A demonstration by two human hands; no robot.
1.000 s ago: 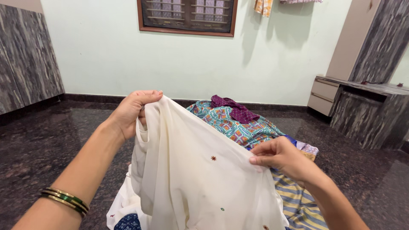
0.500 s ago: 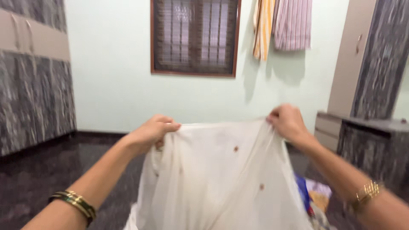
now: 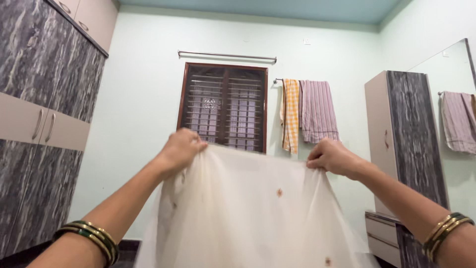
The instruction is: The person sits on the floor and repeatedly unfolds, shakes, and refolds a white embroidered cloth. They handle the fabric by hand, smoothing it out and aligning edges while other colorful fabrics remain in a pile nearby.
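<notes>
A sheer cream cloth [image 3: 253, 213] with small brown dots hangs spread out in front of me. My left hand [image 3: 181, 149] pinches its top left corner. My right hand [image 3: 332, 156] grips the top right corner, so the upper edge stretches between both hands at about window height. Both wrists carry green and gold bangles. The cloth's lower part runs out of the bottom of the view.
A dark marbled wardrobe [image 3: 39, 124] fills the left wall. A barred window [image 3: 225, 106] sits in the pale green wall ahead, with a yellow checked towel [image 3: 290, 114] and a striped towel [image 3: 319, 111] hanging beside it. A tall cabinet [image 3: 404, 144] stands at the right.
Both hands have lifted the cloth from the pile on the floor and drawn apart, spreading it wide. My view has tilted up from the floor to the wall and window.
</notes>
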